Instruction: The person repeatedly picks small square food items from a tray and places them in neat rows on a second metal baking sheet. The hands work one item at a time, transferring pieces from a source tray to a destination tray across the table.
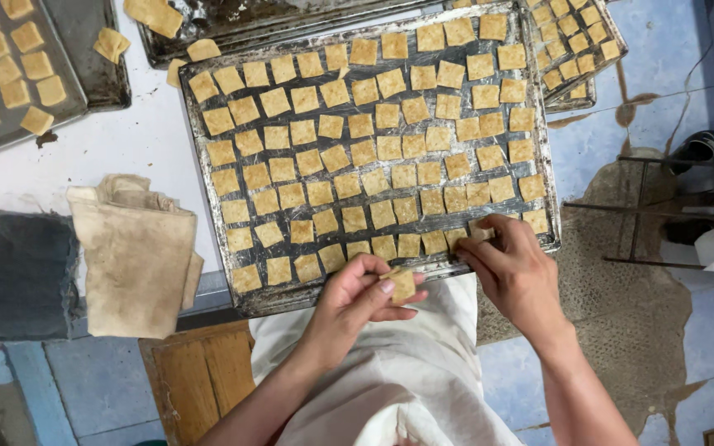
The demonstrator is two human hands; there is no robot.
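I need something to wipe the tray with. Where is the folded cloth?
In the head view the folded beige cloth lies on the white table, left of the big baking tray and well left of the left hand.

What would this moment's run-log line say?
left hand: pinches square cracker | right hand: fingertips on crackers at baking tray near edge | folded cloth beside tray

1. The cracker squares (363, 154) are tan-gold, laid in a loose grid.
2. The baking tray (208, 173) is dark grey, scorched and mottled.
3. The surface (117, 149) is white.
4. The folded cloth (134, 256) is dingy beige with stains.
5. The apron (406, 372) is off-white.
6. The floor (663, 91) is pale blue tile with brown stains.
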